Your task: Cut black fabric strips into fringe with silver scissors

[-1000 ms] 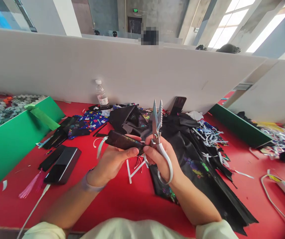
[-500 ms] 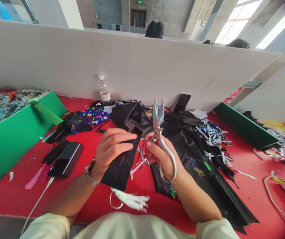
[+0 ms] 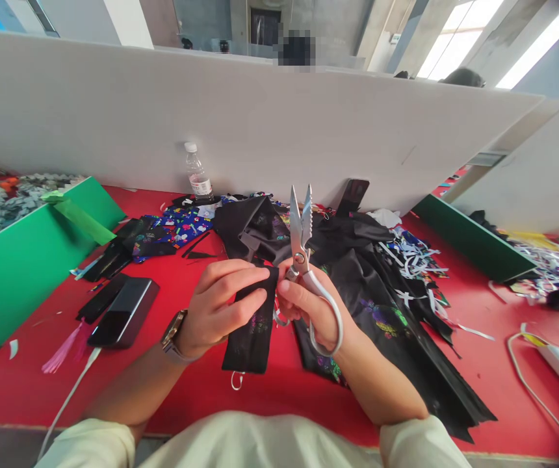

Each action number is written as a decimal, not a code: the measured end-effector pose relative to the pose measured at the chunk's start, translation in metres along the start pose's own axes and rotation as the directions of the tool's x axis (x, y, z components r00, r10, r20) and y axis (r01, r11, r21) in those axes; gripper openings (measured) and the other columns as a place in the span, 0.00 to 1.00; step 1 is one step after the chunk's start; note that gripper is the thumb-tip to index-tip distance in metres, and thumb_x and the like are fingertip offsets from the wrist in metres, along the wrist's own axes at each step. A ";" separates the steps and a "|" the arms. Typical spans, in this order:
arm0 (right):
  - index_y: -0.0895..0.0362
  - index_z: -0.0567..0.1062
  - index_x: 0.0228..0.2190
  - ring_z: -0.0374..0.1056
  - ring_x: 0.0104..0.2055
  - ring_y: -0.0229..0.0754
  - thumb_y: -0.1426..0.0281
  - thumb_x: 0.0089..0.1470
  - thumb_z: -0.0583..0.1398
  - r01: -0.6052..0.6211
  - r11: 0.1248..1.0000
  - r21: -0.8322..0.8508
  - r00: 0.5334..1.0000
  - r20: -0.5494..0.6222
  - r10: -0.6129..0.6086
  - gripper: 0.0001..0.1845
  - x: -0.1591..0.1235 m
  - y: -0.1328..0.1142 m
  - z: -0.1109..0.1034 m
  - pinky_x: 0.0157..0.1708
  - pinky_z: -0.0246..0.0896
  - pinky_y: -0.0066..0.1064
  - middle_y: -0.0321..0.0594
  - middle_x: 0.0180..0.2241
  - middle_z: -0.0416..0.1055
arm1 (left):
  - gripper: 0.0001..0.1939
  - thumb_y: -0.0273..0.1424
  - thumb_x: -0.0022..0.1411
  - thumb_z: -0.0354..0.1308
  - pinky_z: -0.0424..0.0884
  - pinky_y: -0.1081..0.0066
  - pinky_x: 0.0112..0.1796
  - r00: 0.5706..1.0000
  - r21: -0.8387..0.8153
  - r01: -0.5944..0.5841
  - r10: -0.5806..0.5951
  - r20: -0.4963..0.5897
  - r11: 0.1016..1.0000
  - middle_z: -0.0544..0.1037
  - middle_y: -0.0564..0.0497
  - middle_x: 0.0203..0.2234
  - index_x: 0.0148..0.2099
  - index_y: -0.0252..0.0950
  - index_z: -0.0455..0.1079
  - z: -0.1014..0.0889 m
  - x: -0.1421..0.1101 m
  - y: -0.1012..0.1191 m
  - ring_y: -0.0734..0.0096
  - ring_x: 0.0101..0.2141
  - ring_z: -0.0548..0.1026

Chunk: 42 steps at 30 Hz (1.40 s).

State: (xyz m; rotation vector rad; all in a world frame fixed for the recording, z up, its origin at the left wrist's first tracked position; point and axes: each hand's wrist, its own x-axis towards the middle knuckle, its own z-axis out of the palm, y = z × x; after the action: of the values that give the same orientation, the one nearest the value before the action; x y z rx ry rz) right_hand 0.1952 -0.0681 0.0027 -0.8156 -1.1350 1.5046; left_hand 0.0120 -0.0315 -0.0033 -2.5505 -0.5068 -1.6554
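My left hand [image 3: 221, 302] pinches the top of a narrow black pouch [image 3: 253, 325] with a coloured print, which hangs down over the red table [image 3: 270, 390]; a small white loop shows at its lower end. My right hand [image 3: 309, 305] grips silver scissors with white handles [image 3: 303, 260], blades pointing up and slightly apart, right beside the pouch's top edge. Behind both hands lies a heap of black printed fabric [image 3: 357, 273].
A black phone [image 3: 123, 312] with a white cable and a pink tassel [image 3: 62, 348] lie at the left. A water bottle [image 3: 196, 172] stands by the white partition. Green dividers [image 3: 30, 260] flank the table. White strip offcuts [image 3: 416, 260] lie at the right.
The black pouch has turned from lying sideways to hanging down from my left hand. The white tassel seen below it half a second ago is out of sight. The scissors stayed upright.
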 end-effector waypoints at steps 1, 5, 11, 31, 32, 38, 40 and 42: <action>0.56 0.68 0.30 0.54 0.17 0.30 0.62 0.50 0.66 -0.001 1.000 -0.007 1.000 -0.004 0.001 0.14 0.000 0.000 0.000 0.17 0.50 0.22 0.26 0.17 0.60 | 0.10 0.25 0.58 0.62 0.75 0.64 0.39 1.000 -0.015 0.008 -0.008 0.006 1.000 0.82 0.53 0.39 0.38 0.49 0.77 0.000 0.001 0.001 0.64 0.41 0.76; 0.56 0.68 0.31 0.55 0.16 0.30 0.63 0.51 0.64 -0.037 0.999 0.009 0.999 -0.022 0.037 0.12 0.000 0.001 0.000 0.16 0.50 0.22 0.26 0.17 0.60 | 0.12 0.23 0.55 0.64 0.76 0.66 0.39 1.000 -0.060 -0.010 0.010 0.008 0.998 0.82 0.53 0.39 0.38 0.48 0.77 0.001 0.002 0.003 0.64 0.40 0.78; 0.56 0.67 0.30 0.53 0.14 0.30 0.66 0.50 0.61 -0.083 0.990 0.118 0.996 0.022 0.081 0.09 0.000 0.001 0.001 0.15 0.49 0.22 0.25 0.16 0.59 | 0.09 0.25 0.55 0.63 0.76 0.65 0.36 1.000 0.002 0.002 -0.002 0.029 1.000 0.83 0.53 0.38 0.35 0.47 0.76 0.002 -0.006 0.002 0.63 0.38 0.78; 0.56 0.71 0.38 0.62 0.26 0.36 0.65 0.54 0.61 0.225 0.214 -0.951 0.943 0.157 -0.295 0.09 0.001 -0.021 -0.030 0.27 0.55 0.26 0.37 0.30 0.70 | 0.16 0.30 0.48 0.71 0.70 0.70 0.34 0.555 -0.847 0.527 -0.782 0.283 0.067 0.80 0.54 0.29 0.27 0.37 0.64 0.005 0.014 -0.004 0.72 0.29 0.75; 0.56 0.71 0.38 0.63 0.26 0.36 0.66 0.54 0.61 0.226 0.210 -0.951 0.945 0.161 -0.285 0.09 0.000 -0.022 -0.030 0.27 0.55 0.26 0.38 0.31 0.70 | 0.16 0.31 0.48 0.71 0.71 0.70 0.34 0.556 -0.845 0.530 -0.780 0.286 0.068 0.80 0.54 0.29 0.27 0.37 0.64 0.004 0.016 -0.004 0.71 0.30 0.76; 0.56 0.72 0.37 0.61 0.25 0.35 0.67 0.52 0.63 0.217 0.216 -0.952 0.950 0.155 -0.270 0.10 -0.005 -0.023 -0.026 0.25 0.53 0.25 0.36 0.29 0.70 | 0.12 0.28 0.50 0.70 0.70 0.72 0.34 0.622 -0.871 0.484 -0.733 0.276 0.084 0.80 0.55 0.29 0.29 0.37 0.67 0.004 0.017 -0.005 0.72 0.31 0.76; 0.56 0.72 0.37 0.61 0.25 0.35 0.66 0.52 0.63 0.220 0.220 -0.950 0.952 0.159 -0.262 0.10 -0.006 -0.023 -0.026 0.25 0.53 0.25 0.35 0.29 0.69 | 0.11 0.27 0.51 0.69 0.70 0.72 0.34 0.646 -0.881 0.465 -0.712 0.275 0.082 0.80 0.55 0.28 0.29 0.37 0.68 0.005 0.015 -0.007 0.72 0.31 0.76; 0.57 0.72 0.37 0.61 0.25 0.35 0.65 0.53 0.63 0.225 0.225 -0.948 0.952 0.164 -0.260 0.11 -0.006 -0.023 -0.026 0.25 0.53 0.25 0.36 0.29 0.69 | 0.11 0.27 0.51 0.70 0.70 0.71 0.34 0.654 -0.884 0.461 -0.703 0.280 0.076 0.80 0.55 0.28 0.29 0.37 0.68 0.005 0.014 -0.009 0.71 0.32 0.76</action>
State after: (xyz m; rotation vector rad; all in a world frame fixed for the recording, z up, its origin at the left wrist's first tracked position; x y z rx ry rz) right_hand 0.2279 -0.0676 0.0157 -1.3612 -2.1004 0.3188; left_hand 0.0192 -0.0188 0.0055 -2.8447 -0.8872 -3.3767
